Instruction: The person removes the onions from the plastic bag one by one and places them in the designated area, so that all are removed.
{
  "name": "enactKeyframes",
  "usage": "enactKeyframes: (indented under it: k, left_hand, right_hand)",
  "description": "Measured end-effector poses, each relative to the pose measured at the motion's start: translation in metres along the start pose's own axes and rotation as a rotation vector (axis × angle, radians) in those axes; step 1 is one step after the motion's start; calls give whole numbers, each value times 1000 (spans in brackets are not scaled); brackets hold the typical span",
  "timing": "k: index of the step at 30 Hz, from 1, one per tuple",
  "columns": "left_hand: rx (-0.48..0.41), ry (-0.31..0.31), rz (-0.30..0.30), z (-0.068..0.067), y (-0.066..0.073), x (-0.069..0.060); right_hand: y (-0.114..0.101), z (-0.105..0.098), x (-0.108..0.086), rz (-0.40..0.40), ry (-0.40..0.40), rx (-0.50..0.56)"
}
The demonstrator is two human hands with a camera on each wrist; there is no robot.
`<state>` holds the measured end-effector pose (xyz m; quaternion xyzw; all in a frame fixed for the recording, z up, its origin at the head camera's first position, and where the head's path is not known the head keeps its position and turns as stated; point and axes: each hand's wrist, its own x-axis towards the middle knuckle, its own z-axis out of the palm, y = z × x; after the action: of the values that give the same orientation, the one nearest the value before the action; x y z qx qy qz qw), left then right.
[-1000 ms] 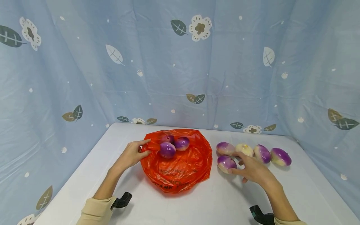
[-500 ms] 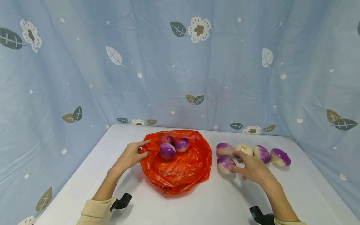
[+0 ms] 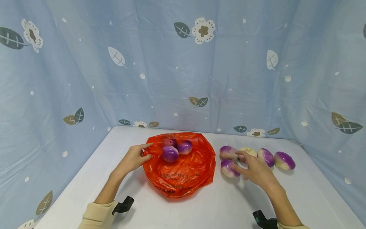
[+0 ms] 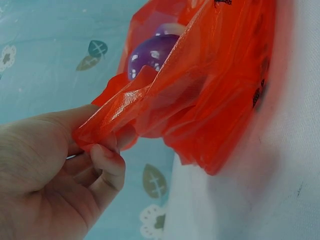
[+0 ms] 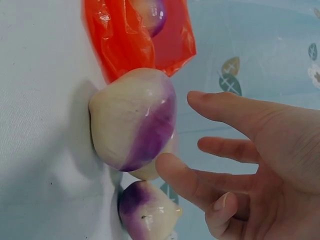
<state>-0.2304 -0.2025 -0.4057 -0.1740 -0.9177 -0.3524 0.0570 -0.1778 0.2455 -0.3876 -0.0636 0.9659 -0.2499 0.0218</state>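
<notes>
clearly, the front bulb (image 3: 228, 170), white blending into glossy purple, sits on the white table (image 3: 217, 203), just right of the red bag (image 3: 186, 175) and apart from it. i'd judge it firm and fairly light, its smooth skin likely to slip or roll under a one-sided push. i'd want hold across its widest part, thumb and fingers on opposite flanks. the right hand (image 3: 258, 170) is beside it with fingers spread, gripping nothing; my right wrist view shows a gap between fingertips and bulb.

the bag looks like thin, limp plastic, which i expect to crumple easily and perhaps tear under a hard pull, so its rim is the sensible hold. the left hand (image 3: 132, 159) pinches that rim on the bag's left side, between thumb and fingers. inside the bag, toward its back, three purple bulbs (image 3: 170, 154) lie together.

farther out, right of the bag, i see a pinkish bulb (image 3: 228, 152), a pale bulb (image 3: 249, 150) partly hidden by the right hand, then two purple-and-white bulbs (image 3: 284, 160). a blue curtain (image 3: 160, 79) hangs behind the bag.
</notes>
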Motion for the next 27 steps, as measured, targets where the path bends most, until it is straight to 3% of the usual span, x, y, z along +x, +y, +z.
enactKeyframes:
  k: [12,19,27]
  left_hand:
    - [19,7,-7,-1,-2,0]
    - [11,1,-8,-1,-1,1]
    - [1,-7,-23,0,-3,0]
  right_hand:
    - [-7,5,1,-60,64,-13]
    - [-14,11,-1,-193,164,-104]
    - [-32,20,-5,-313,229,-90]
